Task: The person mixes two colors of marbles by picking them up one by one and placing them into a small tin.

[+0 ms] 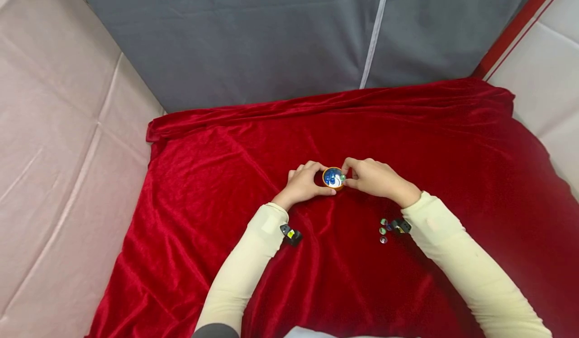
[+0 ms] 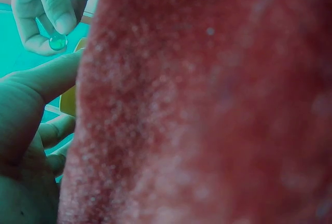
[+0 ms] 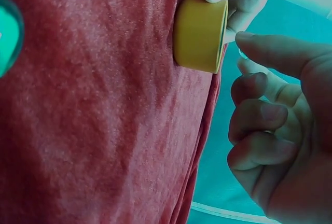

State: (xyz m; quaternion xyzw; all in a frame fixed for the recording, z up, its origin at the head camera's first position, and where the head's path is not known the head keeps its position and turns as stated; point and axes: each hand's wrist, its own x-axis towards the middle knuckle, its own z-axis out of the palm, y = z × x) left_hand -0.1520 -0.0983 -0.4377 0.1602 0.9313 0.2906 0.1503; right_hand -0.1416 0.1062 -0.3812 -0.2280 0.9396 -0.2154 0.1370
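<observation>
A small round yellow-orange bowl (image 1: 323, 178) stands on the red cloth, with blue and whitish shiny pieces inside. My left hand (image 1: 300, 184) holds it from the left, thumb near and fingers far around its side. Over the bowl's right rim, my right hand (image 1: 377, 177) pinches a clear green glass marble (image 2: 58, 42) between thumb and forefinger. The right wrist view shows the bowl's yellow wall (image 3: 197, 35) from the side, with the remaining right fingers curled in. Much of the left wrist view is blocked by blurred cloth.
Several glass marbles (image 1: 383, 231) lie on the red velvet cloth (image 1: 217, 187), below my right hand and beside the right wrist camera (image 1: 400, 226). One shows large at the right wrist view's left edge (image 3: 8, 36). A grey curtain (image 1: 253, 41) hangs behind; pale walls flank both sides.
</observation>
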